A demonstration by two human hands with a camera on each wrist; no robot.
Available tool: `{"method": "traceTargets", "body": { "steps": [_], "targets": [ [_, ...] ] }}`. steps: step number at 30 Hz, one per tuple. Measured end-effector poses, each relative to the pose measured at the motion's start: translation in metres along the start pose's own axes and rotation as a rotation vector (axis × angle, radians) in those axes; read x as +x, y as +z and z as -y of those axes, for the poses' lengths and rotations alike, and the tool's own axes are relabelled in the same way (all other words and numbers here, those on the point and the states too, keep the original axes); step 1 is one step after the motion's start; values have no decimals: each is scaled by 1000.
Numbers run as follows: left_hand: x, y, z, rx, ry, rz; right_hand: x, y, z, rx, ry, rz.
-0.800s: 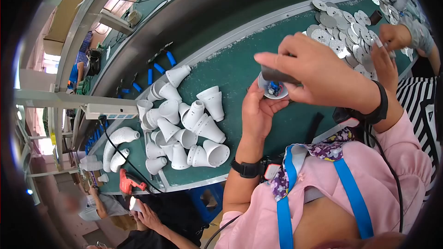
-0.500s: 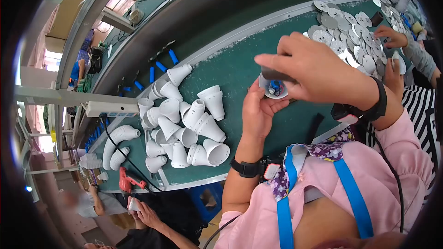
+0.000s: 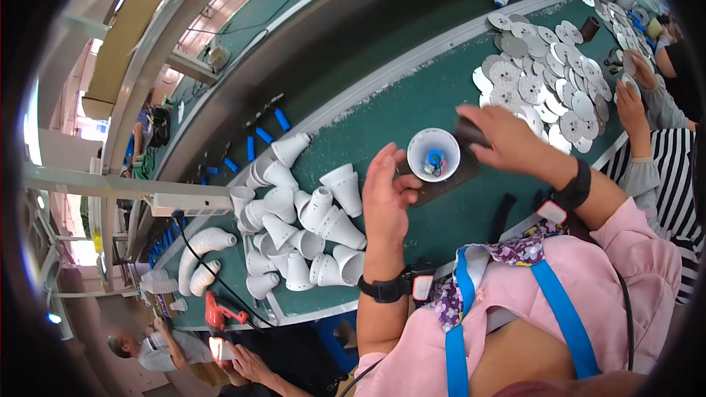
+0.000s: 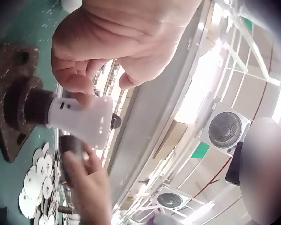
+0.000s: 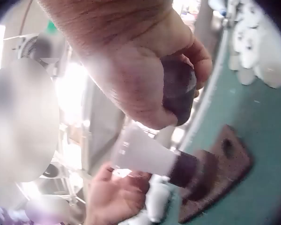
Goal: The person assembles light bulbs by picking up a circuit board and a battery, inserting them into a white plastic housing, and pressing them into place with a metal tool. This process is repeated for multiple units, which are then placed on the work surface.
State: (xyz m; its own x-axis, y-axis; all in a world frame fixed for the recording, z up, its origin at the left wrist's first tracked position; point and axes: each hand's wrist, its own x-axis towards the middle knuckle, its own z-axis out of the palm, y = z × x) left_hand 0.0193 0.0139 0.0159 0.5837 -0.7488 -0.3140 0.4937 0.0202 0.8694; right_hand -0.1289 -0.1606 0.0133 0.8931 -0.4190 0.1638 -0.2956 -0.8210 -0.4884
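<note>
A white cone-shaped housing [image 3: 434, 154] stands wide end up on a dark socket of a brown fixture plate [image 3: 450, 176] on the green bench; blue and red parts show inside it. My left hand [image 3: 384, 192] is just left of it, its fingertips [image 4: 83, 97] touching the housing [image 4: 79, 119] without wrapping round it. My right hand [image 3: 507, 140] is just right of the housing and grips a short dark cylinder [image 3: 469, 132]. In the right wrist view the cylinder [image 5: 178, 89] sits in my fist above the housing [image 5: 143, 152] and the socket [image 5: 187, 169].
A heap of white housings [image 3: 309, 220] lies to the left on the bench. Several round metal discs [image 3: 544, 81] are spread at the far right, with another person's hands [image 3: 632, 95] beside them. A power strip [image 3: 191, 204], a red tool [image 3: 220, 316] and blue pieces [image 3: 257, 134] lie further left.
The housing, held in the air in my left hand before, now stands on the fixture plate. My right hand moved off its top to the right. My left fingers loosened.
</note>
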Motion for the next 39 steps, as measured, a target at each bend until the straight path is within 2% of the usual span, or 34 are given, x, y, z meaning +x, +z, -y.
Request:
{"method": "traceTargets", "body": {
  "steps": [1,3,4,5,6,7,9,10,11,12,13,14,15,17,18,19,21,22,23,24,25,27,29,30,32,33,34,35,36,37,39],
  "targets": [
    [1,-4,-7,9,30,-49,-7,7,-4,4,-9,-12],
    [2,-13,-25,22,68,-119,-19,18,-7,-17,57,104],
    [5,-19,-37,132,78,-146,-18,18,-8,-3,36,107],
    [8,-27,-53,248,87,-174,-16,14,-8,-34,65,190],
    [16,-38,-68,443,138,-226,-13,9,-6,-69,95,270],
    [26,-54,-82,638,179,-276,-9,4,-1,-56,79,271],
    [62,-105,-102,1045,333,-429,2,-13,12,220,-160,11],
    [77,-127,-107,1134,376,-477,10,-21,22,335,-276,11],
    [91,-141,-114,1221,424,-522,18,-20,32,338,-280,0],
    [105,-144,-123,1227,432,-520,23,-19,42,319,-381,12],
    [118,-144,-130,1490,253,-528,25,-17,50,304,-475,26],
    [130,-144,-134,1745,64,-525,30,-3,51,249,-469,66],
    [139,-142,-134,1750,70,-511,31,3,48,247,-456,59],
    [164,-135,-133,1928,-187,-499,35,9,39,347,-394,-153],
    [170,-127,-135,1953,-257,-459,36,-6,35,403,-302,-273],
    [180,-127,-132,1963,-252,-457,42,-15,24,450,-206,-374],
    [209,-156,-122,2012,5,-265,53,-22,-4,916,252,-286],
    [219,-162,-118,1999,88,-232,55,-26,-20,887,277,-325],
    [262,-209,-110,2240,-2,-11,56,-27,-35,995,409,-310],
    [247,-166,-117,2105,-189,-109,57,-29,-49,1103,539,-288],
    [240,-143,-119,2008,-213,-240,58,-30,-59,1086,560,-306],
    [255,-158,-101,2002,-193,-241,60,-29,-74,1087,588,-357],
    [255,-168,-97,2174,31,-255,65,-26,-82,1079,617,-370],
    [255,-157,-100,2126,-151,-326,68,-21,-90,940,572,-397],
    [253,-148,-101,2047,-112,-354,71,-11,-102,683,506,-412],
    [248,-142,-102,1966,-73,-380,71,-6,-106,691,501,-405],
    [240,-124,-112,1942,-99,-288,70,1,-109,270,399,-401],
    [237,-118,-112,1824,-36,-246,71,4,-109,-147,281,-390],
    [231,-113,-113,1708,25,-211,74,-4,-99,-285,244,-481],
    [220,-102,-113,1543,113,-170,72,-9,-85,-376,239,-561],
    [183,-54,-117,1523,262,-57,65,-17,-61,-276,115,-548]
  ]
}}
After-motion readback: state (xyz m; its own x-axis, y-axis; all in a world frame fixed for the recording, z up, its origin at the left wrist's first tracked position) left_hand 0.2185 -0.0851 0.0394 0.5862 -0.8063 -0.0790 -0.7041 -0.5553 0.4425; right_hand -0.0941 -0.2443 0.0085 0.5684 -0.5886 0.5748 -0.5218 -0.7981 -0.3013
